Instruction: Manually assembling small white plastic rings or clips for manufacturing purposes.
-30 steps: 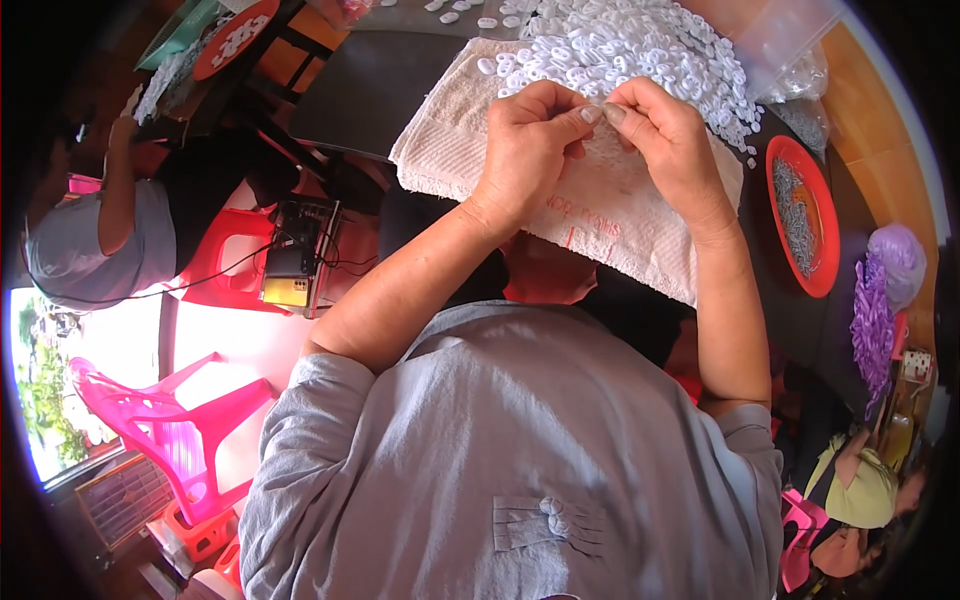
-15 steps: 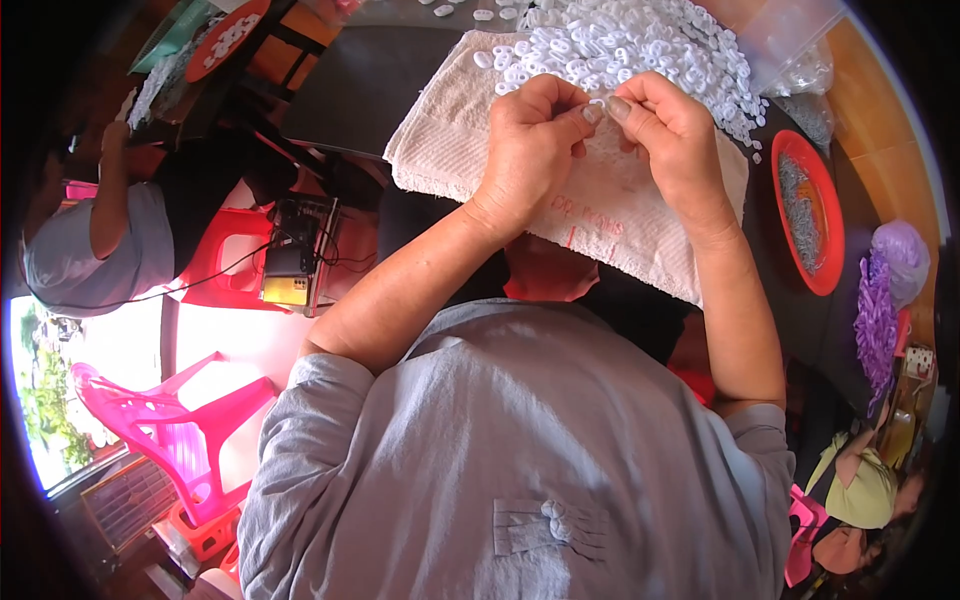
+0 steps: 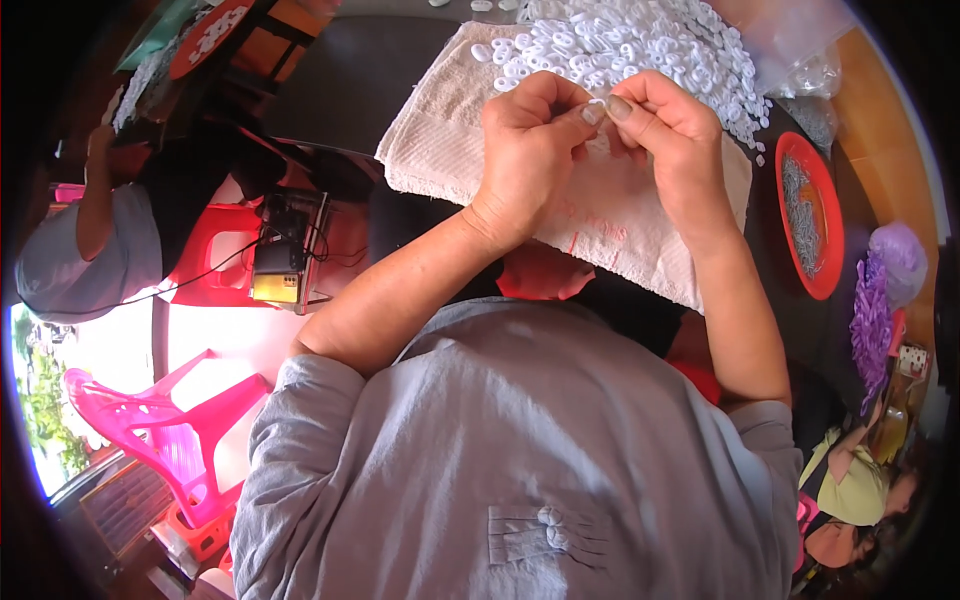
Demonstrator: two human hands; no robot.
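Note:
My left hand (image 3: 537,140) and my right hand (image 3: 668,135) meet over a cream towel (image 3: 440,140) spread on the dark table. Each is closed in a pinch, thumb against bent fingers. Between the two thumb tips a small white plastic piece (image 3: 598,101) shows, mostly covered by the fingers. It resembles the pieces in the large pile of small white oval plastic pieces (image 3: 640,45) just beyond my hands, partly on the towel's far edge. Whether my right fingers also hold a second small part cannot be made out.
Right of the towel lies an orange-red oval tray (image 3: 834,240) with small grey metal parts (image 3: 798,205). Beyond it are clear plastic bags (image 3: 815,75) and a purple bundle (image 3: 873,330). A person (image 3: 95,245) works at left, near a pink stool (image 3: 190,440); another (image 3: 850,480) sits at lower right.
My hands stay pinched together over the towel, with only slight finger movement. The whole view has shifted a little; the pile and tray look otherwise the same.

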